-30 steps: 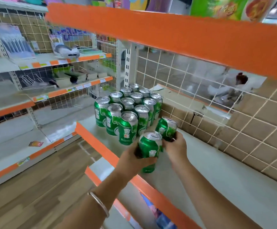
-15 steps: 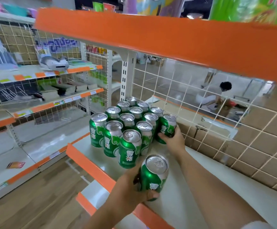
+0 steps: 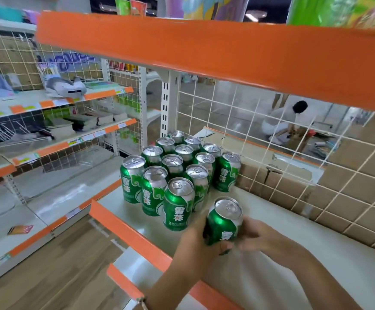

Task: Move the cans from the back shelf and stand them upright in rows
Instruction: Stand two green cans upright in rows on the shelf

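Mid-task: can block [image 3: 178,198] is up in rows, and you've got one more can in hand, not placed yet.
Approx a dozen-plus green cans stand upright, packed touching, at the left end of the shelf [image 3: 294,238], w/ the rearmost near the wire grid [image 3: 238,113]. The held can [image 3: 223,224] is just beside the block's front-right corner, tilted a bit, above the shelf, base hidden by your hands. Left to do, as I judge it: seat this can upright next to the front cans. Can't see if more wait elsewhere. Your L hand [image 3: 193,245] comes in from the front edge, forearm angled up-right, its fingers wrapped round the can's lower body, thumb across the front. Your R hand [image 3: 258,237] sits against the can's right side but is motion-blurred, so can't tell if its fingers grip or just touch.
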